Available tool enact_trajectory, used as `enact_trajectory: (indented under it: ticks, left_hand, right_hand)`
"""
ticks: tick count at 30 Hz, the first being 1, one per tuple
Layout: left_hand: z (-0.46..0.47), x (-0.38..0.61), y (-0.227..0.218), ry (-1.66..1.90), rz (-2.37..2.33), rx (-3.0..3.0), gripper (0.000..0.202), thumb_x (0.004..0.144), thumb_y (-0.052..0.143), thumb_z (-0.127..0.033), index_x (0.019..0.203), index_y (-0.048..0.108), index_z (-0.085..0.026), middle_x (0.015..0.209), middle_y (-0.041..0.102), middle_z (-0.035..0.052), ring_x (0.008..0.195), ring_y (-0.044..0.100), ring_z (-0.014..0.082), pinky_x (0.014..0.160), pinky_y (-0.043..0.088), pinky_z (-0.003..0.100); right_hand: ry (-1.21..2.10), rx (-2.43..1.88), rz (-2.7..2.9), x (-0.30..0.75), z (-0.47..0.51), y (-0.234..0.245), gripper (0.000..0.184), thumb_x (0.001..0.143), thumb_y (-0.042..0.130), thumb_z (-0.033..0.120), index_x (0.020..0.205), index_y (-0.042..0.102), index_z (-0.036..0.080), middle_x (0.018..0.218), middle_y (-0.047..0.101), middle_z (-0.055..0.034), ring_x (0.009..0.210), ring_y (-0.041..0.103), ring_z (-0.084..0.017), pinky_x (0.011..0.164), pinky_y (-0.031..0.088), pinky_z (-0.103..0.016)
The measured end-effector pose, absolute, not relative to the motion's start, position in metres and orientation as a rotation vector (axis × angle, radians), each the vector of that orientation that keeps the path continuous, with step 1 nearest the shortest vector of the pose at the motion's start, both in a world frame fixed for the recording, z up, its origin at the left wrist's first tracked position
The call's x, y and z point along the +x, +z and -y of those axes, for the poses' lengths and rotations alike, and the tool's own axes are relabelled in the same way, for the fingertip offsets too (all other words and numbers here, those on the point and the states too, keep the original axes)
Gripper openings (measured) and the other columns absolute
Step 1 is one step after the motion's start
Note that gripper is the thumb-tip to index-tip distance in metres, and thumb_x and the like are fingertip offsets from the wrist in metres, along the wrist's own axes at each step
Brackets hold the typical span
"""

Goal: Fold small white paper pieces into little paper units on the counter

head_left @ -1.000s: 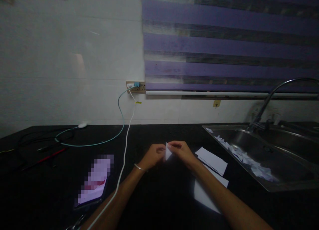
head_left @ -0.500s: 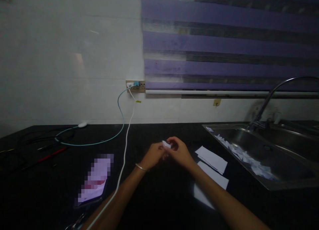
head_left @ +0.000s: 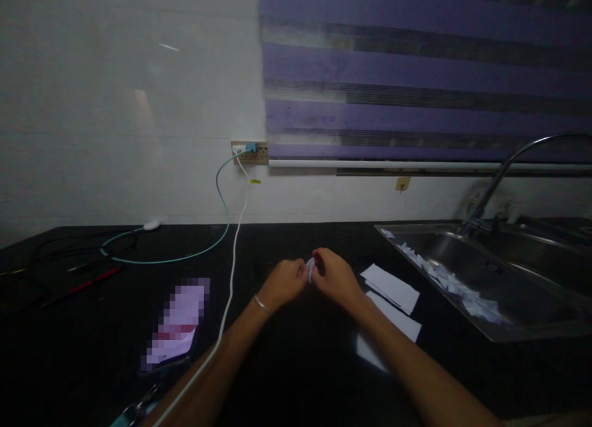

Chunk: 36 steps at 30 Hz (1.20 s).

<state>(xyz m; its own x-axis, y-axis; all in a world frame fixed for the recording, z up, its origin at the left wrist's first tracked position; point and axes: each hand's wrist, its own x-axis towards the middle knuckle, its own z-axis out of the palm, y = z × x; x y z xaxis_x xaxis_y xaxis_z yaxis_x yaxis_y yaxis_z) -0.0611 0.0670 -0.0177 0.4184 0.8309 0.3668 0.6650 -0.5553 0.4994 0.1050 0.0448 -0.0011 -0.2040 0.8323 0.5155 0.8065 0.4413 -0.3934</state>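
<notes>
Between my two hands is a small folded piece of white paper (head_left: 310, 269), held over the black countertop. My left hand (head_left: 287, 281), with a silver bangle at the wrist, pinches its left side. On the other side, the fingers of my right hand (head_left: 332, 273) are closed on the same paper. Just right of my hands lie white paper strips (head_left: 391, 286) in a small stack. Below them a larger white sheet (head_left: 401, 319) is partly covered by my right forearm.
Many small folded papers (head_left: 451, 282) line the left rim of the steel sink (head_left: 490, 334), under a curved faucet (head_left: 494, 183). A lit phone (head_left: 178, 325) lies at left. A white cable (head_left: 231, 273) crosses over my left forearm from the wall socket (head_left: 259, 153).
The folded paper has turned between my fingers and now stands narrower and more upright. My left hand's knuckles have rolled up, and the whole view has shifted slightly.
</notes>
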Motion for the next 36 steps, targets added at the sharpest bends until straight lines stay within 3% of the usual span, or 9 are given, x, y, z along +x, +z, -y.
enact_trajectory:
  ticks: [7,13,22,27,31,36]
  left_hand:
    - [-0.061,-0.058,-0.011,0.77,-1.354,2.475,0.032,0.097,0.037,-0.033,0.085,0.063,-0.016,0.082,0.069,0.0086,0.074,0.065,0.0179,0.065,0.041,0.026]
    - [-0.058,-0.056,-0.008,0.828,-1.354,2.529,0.03,0.097,0.036,-0.03,0.086,0.061,-0.017,0.084,0.069,0.0082,0.075,0.065,0.0185,0.068,0.043,0.027]
    - [-0.056,-0.052,-0.008,0.856,-1.45,2.503,0.026,0.093,0.04,-0.027,0.082,0.062,-0.017,0.08,0.068,0.0086,0.073,0.064,0.0198,0.067,0.041,0.029]
    - [-0.064,-0.054,-0.011,1.082,-1.13,1.966,0.037,0.089,0.047,-0.047,0.083,0.063,-0.014,0.072,0.065,0.0046,0.061,0.059,0.0144,0.057,0.04,0.024]
    - [-0.069,-0.055,-0.013,0.979,-0.998,1.531,0.062,0.087,0.034,-0.067,0.089,0.062,-0.012,0.069,0.064,0.0045,0.049,0.055,0.011,0.042,0.028,0.019]
    - [-0.069,-0.055,-0.017,0.81,-0.905,1.501,0.062,0.083,0.042,-0.069,0.083,0.063,-0.011,0.065,0.062,0.004,0.054,0.057,0.0115,0.044,0.026,0.017]
  right_hand:
    - [0.226,-1.39,1.95,0.101,-0.049,-0.01,0.015,0.088,0.051,0.025,0.091,0.064,0.019,0.081,0.067,-0.0049,0.072,0.06,-0.016,0.067,0.04,-0.025]
    - [0.124,-1.458,1.861,0.098,-0.047,-0.008,0.02,0.09,0.05,0.032,0.09,0.066,0.019,0.085,0.069,-0.0062,0.076,0.062,-0.017,0.067,0.039,-0.025]
    - [0.085,-1.561,1.923,0.101,-0.045,0.001,0.018,0.086,0.051,0.024,0.08,0.067,0.02,0.076,0.069,-0.0055,0.068,0.062,-0.016,0.059,0.034,-0.025]
    - [0.023,-1.528,1.864,0.1,-0.043,0.003,0.019,0.086,0.051,0.023,0.081,0.069,0.02,0.077,0.07,-0.0063,0.065,0.06,-0.017,0.058,0.034,-0.026]
    - [0.07,-1.437,1.87,0.098,-0.041,0.003,0.02,0.087,0.051,0.024,0.081,0.07,0.02,0.08,0.07,-0.0053,0.066,0.06,-0.016,0.059,0.036,-0.025]
    - [0.033,-1.36,1.923,0.094,-0.04,0.002,0.019,0.087,0.053,0.024,0.077,0.068,0.018,0.077,0.066,-0.0053,0.069,0.058,-0.016,0.063,0.037,-0.025]
